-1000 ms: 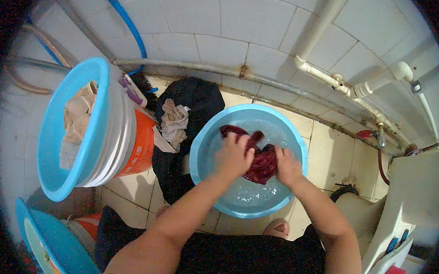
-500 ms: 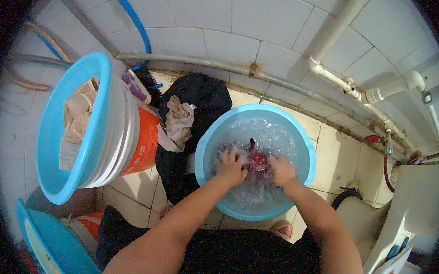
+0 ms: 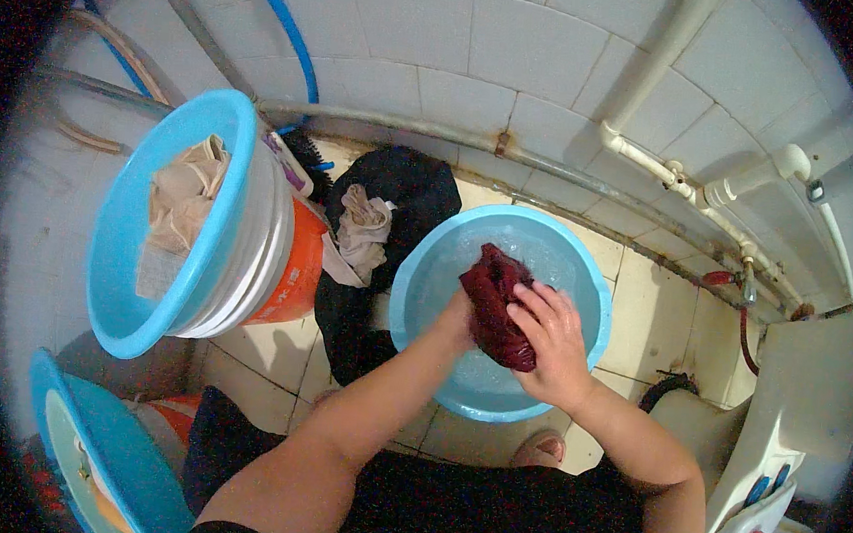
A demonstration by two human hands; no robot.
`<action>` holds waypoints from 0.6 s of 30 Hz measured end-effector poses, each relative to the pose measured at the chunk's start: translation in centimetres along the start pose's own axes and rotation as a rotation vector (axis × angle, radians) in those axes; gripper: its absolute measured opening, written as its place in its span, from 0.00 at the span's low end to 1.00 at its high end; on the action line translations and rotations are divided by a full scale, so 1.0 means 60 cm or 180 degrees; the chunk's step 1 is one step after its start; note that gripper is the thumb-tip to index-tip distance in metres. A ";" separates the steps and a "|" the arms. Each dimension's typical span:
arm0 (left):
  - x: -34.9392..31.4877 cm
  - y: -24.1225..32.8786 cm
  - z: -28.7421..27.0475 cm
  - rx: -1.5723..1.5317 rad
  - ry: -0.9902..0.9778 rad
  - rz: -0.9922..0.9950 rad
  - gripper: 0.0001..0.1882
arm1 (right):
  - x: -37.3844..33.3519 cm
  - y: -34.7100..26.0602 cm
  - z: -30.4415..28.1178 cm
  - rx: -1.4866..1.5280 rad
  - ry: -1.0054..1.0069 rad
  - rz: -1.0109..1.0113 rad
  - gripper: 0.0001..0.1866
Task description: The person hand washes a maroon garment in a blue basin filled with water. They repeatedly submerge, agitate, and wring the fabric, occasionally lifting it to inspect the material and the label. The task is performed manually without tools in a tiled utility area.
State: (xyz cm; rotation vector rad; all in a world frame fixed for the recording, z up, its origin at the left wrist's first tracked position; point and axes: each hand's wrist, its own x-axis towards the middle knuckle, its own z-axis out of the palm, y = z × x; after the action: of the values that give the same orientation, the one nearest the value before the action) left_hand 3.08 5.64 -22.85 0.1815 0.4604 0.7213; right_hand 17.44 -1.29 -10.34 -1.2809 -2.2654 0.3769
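A bunched, wet dark red cloth (image 3: 498, 309) is held up over the light blue basin (image 3: 402, 362). Cloudy water lies in the basin. My right hand (image 3: 556, 343) presses on the cloth's right side, fingers lying across it. My left hand (image 3: 458, 318) grips it from the left and below, and its fingers are hidden behind the fabric. What kind of garment or cloth it is cannot be made out.
Left of the basin lies black fabric (image 3: 407, 183) with a beige cloth (image 3: 364, 227) on it. A blue tub (image 3: 107, 279) of beige cloths tops a white and orange bucket (image 3: 291, 279). Pipes (image 3: 405, 125) run along the tiled wall. A white toilet (image 3: 693, 420) stands at right.
The dark red cloth has come up out of the water, bunched between both hands. My hands have moved closer together, and the splashing has calmed.
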 end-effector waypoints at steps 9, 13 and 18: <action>-0.046 -0.027 0.104 -0.1113 -0.0948 0.0039 0.23 | 0.005 -0.047 -0.039 -0.0038 0.0277 -0.0629 0.33; -0.059 -0.031 0.115 -0.0616 -0.0532 0.0120 0.22 | -0.003 -0.022 -0.024 -0.0040 0.0622 -0.0861 0.30; -0.036 -0.057 0.067 -0.0358 -0.0330 0.0571 0.19 | 0.006 0.001 -0.026 0.0237 0.0418 -0.0569 0.24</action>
State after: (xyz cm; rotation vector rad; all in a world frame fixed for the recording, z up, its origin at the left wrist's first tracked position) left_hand 5.55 1.65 -19.60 0.1549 0.3061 0.9068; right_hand 18.17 -0.94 -8.98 -1.0260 -2.2116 0.3004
